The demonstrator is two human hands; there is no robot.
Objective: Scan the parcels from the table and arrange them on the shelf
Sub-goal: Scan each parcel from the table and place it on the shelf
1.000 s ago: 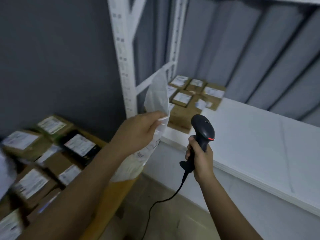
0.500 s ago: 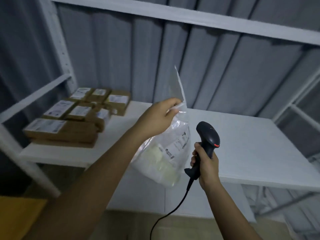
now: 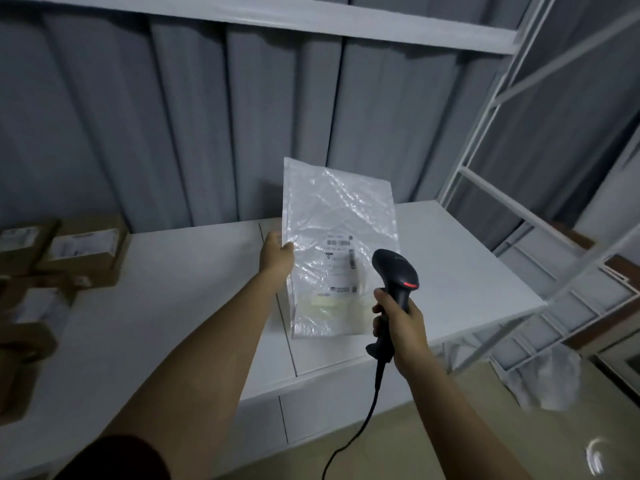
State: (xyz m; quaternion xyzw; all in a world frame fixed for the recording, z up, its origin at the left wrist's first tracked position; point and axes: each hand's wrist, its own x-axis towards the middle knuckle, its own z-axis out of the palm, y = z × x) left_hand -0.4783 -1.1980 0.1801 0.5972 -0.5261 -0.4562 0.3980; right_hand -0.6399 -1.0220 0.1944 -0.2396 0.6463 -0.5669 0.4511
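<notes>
A clear plastic parcel bag (image 3: 332, 216) with a printed label stands upright on the white shelf board (image 3: 467, 271), its lower edge on the board. My left hand (image 3: 277, 258) grips the bag's left edge about halfway up. My right hand (image 3: 398, 323) holds a black corded barcode scanner (image 3: 396, 271) by its handle, in front of the bag's lower right part, with a red light showing on its head.
Several labelled cardboard boxes (image 3: 83, 247) lie stacked at the shelf's left end. A white shelf level (image 3: 311, 15) runs overhead and a white frame upright (image 3: 491, 109) stands at the right. A crumpled plastic bag (image 3: 543, 379) lies on the floor, lower right.
The view has swung right from the table to the shelf. My left hand has carried the bag over the board and turned it label side toward me; the scanner stayed in my right hand.
</notes>
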